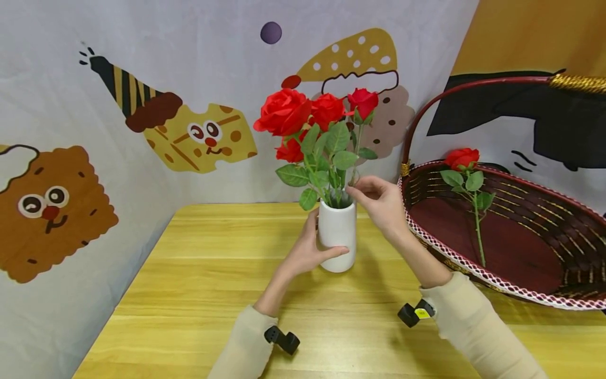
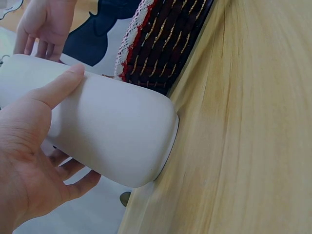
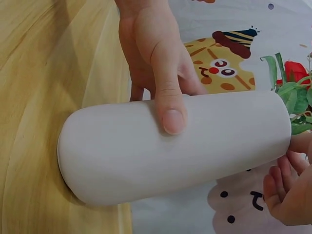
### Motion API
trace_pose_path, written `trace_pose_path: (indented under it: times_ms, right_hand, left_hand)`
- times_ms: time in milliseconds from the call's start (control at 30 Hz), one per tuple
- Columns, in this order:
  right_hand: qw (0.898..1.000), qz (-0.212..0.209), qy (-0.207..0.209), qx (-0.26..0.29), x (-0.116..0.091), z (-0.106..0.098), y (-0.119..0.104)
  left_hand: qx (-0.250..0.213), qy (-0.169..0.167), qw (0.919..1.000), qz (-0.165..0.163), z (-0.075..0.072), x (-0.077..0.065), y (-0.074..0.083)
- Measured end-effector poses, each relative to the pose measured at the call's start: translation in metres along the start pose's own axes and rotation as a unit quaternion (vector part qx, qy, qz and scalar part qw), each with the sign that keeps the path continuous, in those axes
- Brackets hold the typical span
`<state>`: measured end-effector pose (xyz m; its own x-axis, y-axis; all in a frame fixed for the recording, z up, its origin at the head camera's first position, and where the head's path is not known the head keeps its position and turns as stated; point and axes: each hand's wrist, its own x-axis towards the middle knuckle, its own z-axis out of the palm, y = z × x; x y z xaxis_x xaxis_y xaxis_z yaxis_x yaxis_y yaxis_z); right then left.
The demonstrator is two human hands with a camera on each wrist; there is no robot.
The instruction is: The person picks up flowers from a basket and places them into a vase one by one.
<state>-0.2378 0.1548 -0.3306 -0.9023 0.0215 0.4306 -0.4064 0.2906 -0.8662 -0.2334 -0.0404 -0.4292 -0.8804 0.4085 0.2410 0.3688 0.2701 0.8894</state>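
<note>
A white vase (image 1: 338, 231) stands upright on the wooden table, holding several red roses (image 1: 286, 111) with green leaves. My left hand (image 1: 306, 251) grips the vase from the left, thumb across its front and fingers behind; the left wrist view shows this hand (image 2: 29, 151) close up. At the vase's mouth, my right hand (image 1: 382, 204) pinches the lower stem of the rightmost rose (image 1: 363, 105). That stem's lower end is hidden by the fingers and rim. In the right wrist view, the right hand (image 3: 295, 190) appears partly at the edge.
To the right stands a dark red woven basket (image 1: 502, 288) with a white-trimmed rim and tall handle. One more red rose (image 1: 462, 159) leans inside it. Behind the wooden table (image 1: 203, 279) hangs a cloth with cartoon figures (image 1: 208, 138).
</note>
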Motion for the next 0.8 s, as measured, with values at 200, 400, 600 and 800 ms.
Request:
trace_pose_path:
  times_ms: [200,400,600,800]
  right_hand:
    - [0.999,0.035,-0.018,0.005,-0.0018,0.0004,0.0027]
    - [0.999,0.043,-0.019,0.006,-0.0029,-0.0001,0.0049]
    - [0.999,0.043,-0.013,0.018,-0.0032,-0.0001,0.0061]
    - [0.999,0.047,-0.011,0.022,-0.0048,0.0006,0.0069]
  left_hand:
    - [0.002,0.000,1.0000,-0.003,0.0000,0.0000,0.0000]
    - [0.004,-0.001,1.0000,0.002,0.0003,0.0003,0.0005]
    - [0.005,0.004,1.0000,0.006,0.0002,0.0002,0.0007]
    - [0.006,0.004,0.9999,0.008,0.0005,0.0003,0.0004]
